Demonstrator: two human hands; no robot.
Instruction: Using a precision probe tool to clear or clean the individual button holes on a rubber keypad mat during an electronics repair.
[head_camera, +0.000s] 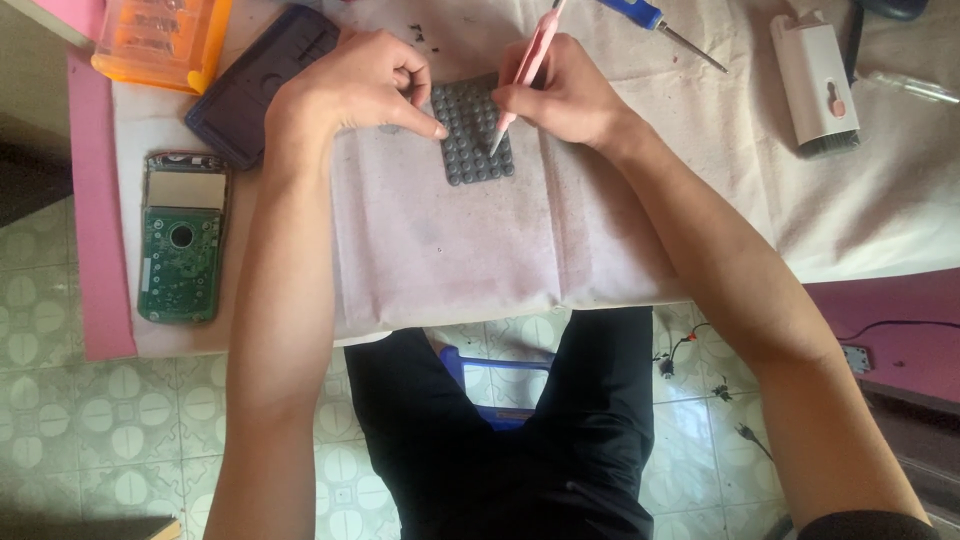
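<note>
While the grey rubber keypad mat (472, 130) lies flat on the pale cloth (450, 250) that covers the table, both of the person's hands work at it. The left hand (355, 85) rests at the mat's left edge, its fingers curled and the fingertip and thumb pinched together against that edge, pressing the mat down rather than lifting it. The right hand (560, 95) sits at the mat's right edge, closed in a pen grip around a slim pink tool (528, 70), whose pale tip touches the studded surface of the mat near its right side. The tool's upper end runs off the top of the view.

Left of the mat, past the left wrist, a dark blue calculator shell (255, 85) lies tilted on the table. Farther left of the mat and lower, a green circuit board with its display (182, 240) lies flat near the table's pink edge. An orange plastic case (160, 40) sits above and left of the mat, beyond the dark shell. Above and right of the mat, a blue-handled screwdriver (665, 30) lies slanted on the cloth. Well to the right of the mat stands a white boxy cleaning-kit case (815, 80). A few dark specks lie on the cloth just above the mat. Below the mat, beyond the table's edge, the person's dark trousers and a patterned tile floor (90, 450) show.
</note>
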